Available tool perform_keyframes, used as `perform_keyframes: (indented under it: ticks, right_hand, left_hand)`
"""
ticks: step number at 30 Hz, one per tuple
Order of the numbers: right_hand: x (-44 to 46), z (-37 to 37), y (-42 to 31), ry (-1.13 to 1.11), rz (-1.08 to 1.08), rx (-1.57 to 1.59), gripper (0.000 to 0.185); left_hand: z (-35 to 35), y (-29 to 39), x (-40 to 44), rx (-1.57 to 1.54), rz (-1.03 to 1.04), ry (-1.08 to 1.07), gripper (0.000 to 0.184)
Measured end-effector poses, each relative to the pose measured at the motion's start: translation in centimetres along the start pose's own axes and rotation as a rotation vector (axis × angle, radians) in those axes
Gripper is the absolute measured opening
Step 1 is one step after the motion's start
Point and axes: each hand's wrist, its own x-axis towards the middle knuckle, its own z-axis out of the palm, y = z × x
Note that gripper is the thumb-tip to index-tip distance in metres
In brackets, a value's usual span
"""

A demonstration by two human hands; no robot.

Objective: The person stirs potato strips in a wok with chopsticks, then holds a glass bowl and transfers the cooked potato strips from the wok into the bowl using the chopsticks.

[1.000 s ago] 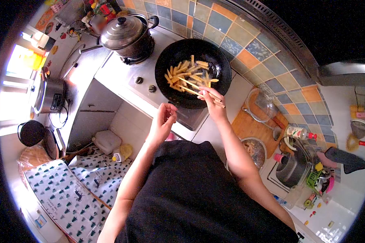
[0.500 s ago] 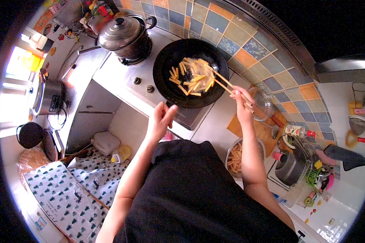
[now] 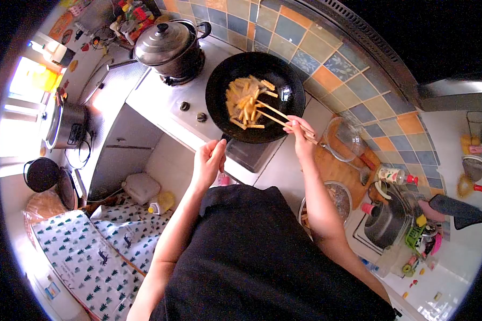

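Long wooden chopsticks [image 3: 276,115] are gripped in my right hand [image 3: 302,140], their tips in among the potato strips [image 3: 242,101]. These pale yellow strips lie in bubbling oil inside a black wok [image 3: 289,85] on the stove. My left hand [image 3: 210,161] is closed at the near edge of the wok, on its handle, which the fingers mostly hide. Below my right forearm, a bowl [image 3: 349,199] holds more strips and is partly covered by the arm.
A lidded steel pot [image 3: 166,45] stands on the back-left burner. To the right are a wooden cutting board [image 3: 322,166], a glass lid [image 3: 344,140], a bottle [image 3: 391,175] and the sink [image 3: 383,227]. A tiled wall [image 3: 316,48] rises behind the wok.
My right hand has moved left and slightly down with the chopsticks. The potato strips have shifted left and bunched together in the wok. My left hand stays by the handle.
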Motion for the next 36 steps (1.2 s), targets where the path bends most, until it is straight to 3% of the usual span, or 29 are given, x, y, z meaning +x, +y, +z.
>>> perform_keyframes:
  ticks: [4, 13, 15, 22, 26, 30, 36]
  right_hand:
    - [-0.1, 2.2, -0.5, -0.086, 0.072, 0.084, 0.030]
    - [0.1, 5.5, -1.1, -0.199, -0.023, 0.147, 0.027]
    - [-0.2, 5.8, -1.1, -0.239, 0.022, 0.089, 0.030]
    - [-0.2, 3.0, -0.9, -0.202, -0.137, -0.126, 0.025]
    - [0.2, 0.2, -1.3, -0.082, -0.233, -0.258, 0.019]
    - [1.3, -1.8, -3.4, -0.002, -0.193, -0.216, 0.019]
    - [3.1, -2.1, -5.0, -0.011, -0.269, -0.551, 0.020]
  left_hand:
    - [-0.4, -0.2, -0.4, 0.005, -0.024, -0.016, 0.043]
    - [-0.2, 0.2, -0.8, -0.055, -0.034, -0.029, 0.043]
    - [0.1, 0.4, -0.8, -0.066, -0.032, -0.040, 0.043]
    - [0.5, 0.6, -0.6, -0.045, -0.015, -0.072, 0.043]
    - [0.4, 0.5, -0.5, -0.058, -0.036, -0.063, 0.044]
    - [0.4, 0.3, -0.5, -0.044, -0.026, -0.048, 0.044]
    - [0.4, 0.4, -0.7, -0.052, 0.020, -0.013, 0.041]
